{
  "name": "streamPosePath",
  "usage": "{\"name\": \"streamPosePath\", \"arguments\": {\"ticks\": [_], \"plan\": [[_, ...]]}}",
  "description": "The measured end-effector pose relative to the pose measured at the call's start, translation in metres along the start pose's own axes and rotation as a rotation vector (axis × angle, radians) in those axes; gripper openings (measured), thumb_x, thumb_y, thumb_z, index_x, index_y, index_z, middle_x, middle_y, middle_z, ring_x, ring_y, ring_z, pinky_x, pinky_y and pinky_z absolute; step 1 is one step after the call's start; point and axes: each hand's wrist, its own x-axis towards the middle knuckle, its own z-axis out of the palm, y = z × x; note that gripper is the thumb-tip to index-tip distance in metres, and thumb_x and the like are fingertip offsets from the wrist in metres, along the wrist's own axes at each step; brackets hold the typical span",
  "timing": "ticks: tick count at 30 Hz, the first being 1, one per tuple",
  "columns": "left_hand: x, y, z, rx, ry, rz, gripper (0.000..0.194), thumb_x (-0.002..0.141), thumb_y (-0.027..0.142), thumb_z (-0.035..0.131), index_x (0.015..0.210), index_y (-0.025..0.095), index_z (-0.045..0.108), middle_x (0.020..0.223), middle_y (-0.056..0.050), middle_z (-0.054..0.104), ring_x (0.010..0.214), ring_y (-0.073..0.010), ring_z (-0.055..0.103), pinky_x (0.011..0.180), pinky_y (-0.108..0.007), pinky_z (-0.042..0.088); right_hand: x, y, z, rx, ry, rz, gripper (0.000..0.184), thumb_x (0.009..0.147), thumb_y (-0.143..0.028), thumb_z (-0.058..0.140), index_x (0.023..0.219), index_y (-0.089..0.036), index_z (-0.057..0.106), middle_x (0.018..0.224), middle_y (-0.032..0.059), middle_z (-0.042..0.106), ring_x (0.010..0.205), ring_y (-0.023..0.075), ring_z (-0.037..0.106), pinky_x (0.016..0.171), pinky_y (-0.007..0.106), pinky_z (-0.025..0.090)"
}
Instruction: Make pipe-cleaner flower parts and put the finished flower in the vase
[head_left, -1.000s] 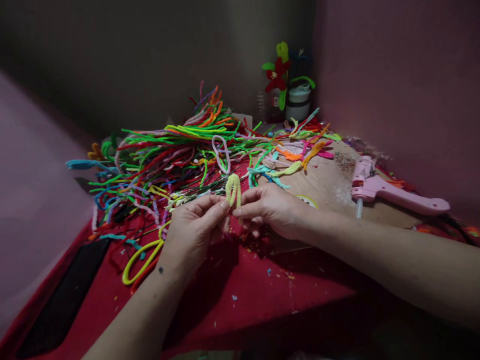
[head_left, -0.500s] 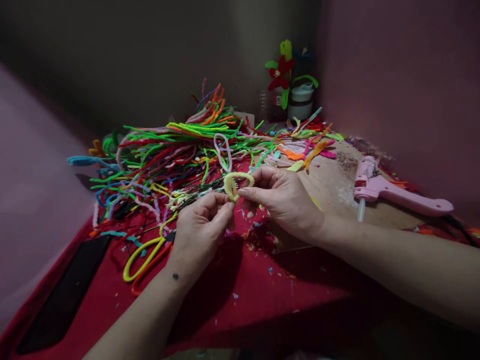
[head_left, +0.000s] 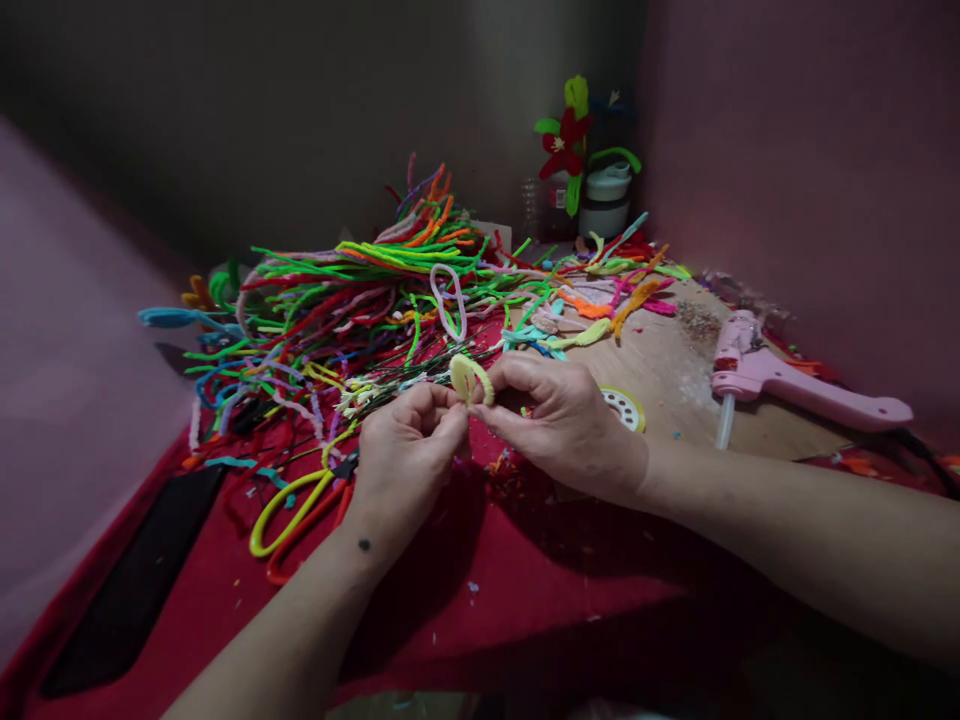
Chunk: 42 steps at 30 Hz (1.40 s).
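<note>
Pinching between thumb and forefinger, the left hand (head_left: 409, 450) grasps the lower end of a pale yellow fuzzy loop (head_left: 460, 374); its fingers are bent and nearly closed. The right hand (head_left: 562, 425) also has its fingers curled, and its thumb and forefinger are set close together at the right lower side of the same loop, touching it. How firmly each hand presses, one cannot tell. The loop is located between the two hands, rising just above the fingertips, tilted, and raised over the red cloth (head_left: 480, 630). Behind it there lies a big heap of coloured fuzzy stems (head_left: 367, 275), which spreads mostly toward the left. Near the left wrist, on the cloth, rest a yellow handle (head_left: 261, 548) and a red handle (head_left: 281, 574), and farther to the left a flat black object (head_left: 135, 585). Just beyond the right wrist, partly hidden, is a white disc (head_left: 624, 408) with yellow rim, on a brown board (head_left: 660, 355). A pink glue gun (head_left: 739, 365) stands farther right, well apart from both hands.
</note>
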Motion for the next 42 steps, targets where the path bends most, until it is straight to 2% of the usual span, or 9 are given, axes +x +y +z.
{"name": "streamPosePath", "arguments": {"ticks": [3,6,12,21,25,28,35,38,42], "plan": [[0.0,0.0,0.0,0.073,0.012,0.023,0.01,0.074,0.024,0.059,0.067,0.016,0.058,0.049,0.005,0.052,0.039,-0.0048,0.039,0.037,-0.017,0.028,0.001,0.001,-0.001,0.015,-0.007,0.051,0.011,0.079,-0.012,0.056,0.069,-0.017,0.054,0.067,-0.0001,0.056,0.066,0.0106,0.051,0.064,0.024,0.039],[0.0,0.0,0.0,0.098,0.02,0.03,0.012,0.075,0.025,0.059,0.067,0.017,0.057,0.05,0.005,0.052,0.039,-0.0051,0.039,0.038,-0.017,0.028,0.001,-0.001,-0.001,-0.046,0.065,0.084,0.013,0.079,-0.014,0.055,0.067,-0.017,0.052,0.065,-0.0012,0.054,0.062,0.01,0.049,0.062,0.024,0.038],[-0.002,0.0,0.0,0.109,0.022,0.038,0.011,0.075,0.025,0.059,0.068,0.018,0.058,0.05,0.005,0.052,0.039,-0.0059,0.039,0.041,-0.018,0.03,0.001,-0.002,-0.001,-0.132,0.119,0.055,0.016,0.078,-0.015,0.054,0.064,-0.018,0.047,0.061,-0.0022,0.049,0.058,0.0095,0.044,0.058,0.024,0.035],[-0.003,-0.01,0.001,0.285,0.056,0.199,0.011,0.077,0.028,0.056,0.072,0.018,0.059,0.061,0.002,0.06,0.053,-0.01,0.053,0.052,-0.02,0.039,-0.001,0.001,0.003,-0.283,0.012,-0.087,0.018,0.076,-0.011,0.052,0.062,-0.018,0.044,0.062,0.0005,0.047,0.06,0.0115,0.04,0.06,0.026,0.032],[-0.002,-0.012,0.002,0.343,0.071,0.233,0.012,0.078,0.028,0.056,0.075,0.019,0.061,0.065,0.002,0.062,0.055,-0.0104,0.055,0.054,-0.02,0.04,0.002,0.0,-0.001,-0.103,-0.076,0.114,0.016,0.079,-0.014,0.054,0.063,-0.016,0.052,0.061,-0.0004,0.052,0.06,0.0105,0.044,0.06,0.025,0.034],[-0.002,-0.008,0.001,0.288,0.063,0.183,0.011,0.078,0.027,0.056,0.073,0.018,0.06,0.059,0.003,0.06,0.051,-0.0096,0.053,0.051,-0.02,0.04,0.005,0.002,-0.003,0.093,-0.147,0.266,0.016,0.081,-0.018,0.054,0.067,-0.015,0.059,0.059,-0.0014,0.053,0.057,0.0095,0.045,0.056,0.024,0.034],[0.0,-0.003,0.001,0.004,-0.033,0.068,0.01,0.08,0.027,0.056,0.08,0.017,0.056,0.056,0.005,0.056,0.042,-0.0066,0.046,0.043,-0.018,0.036,0.007,0.008,0.001,0.586,-0.105,0.518,0.012,0.076,-0.025,0.061,0.073,-0.014,0.061,0.068,-0.0003,0.059,0.059,0.0096,0.053,0.057,0.023,0.042],[0.001,-0.002,0.001,-0.116,-0.062,0.023,0.011,0.082,0.026,0.054,0.089,0.018,0.052,0.055,0.006,0.057,0.039,-0.0077,0.047,0.042,-0.019,0.039,0.008,0.009,0.001,0.689,-0.068,0.554,0.015,0.069,-0.025,0.07,0.071,-0.013,0.061,0.064,-0.001,0.059,0.057,0.009,0.053,0.058,0.023,0.043],[0.001,0.0,0.001,-0.133,-0.131,0.026,0.015,0.082,0.025,0.051,0.092,0.015,0.058,0.056,0.004,0.056,0.039,-0.0081,0.049,0.041,-0.02,0.039,0.007,0.007,0.001,0.681,-0.047,0.521,0.014,0.069,-0.023,0.07,0.071,-0.012,0.06,0.064,-0.0014,0.058,0.057,0.0084,0.052,0.056,0.022,0.042]]}}
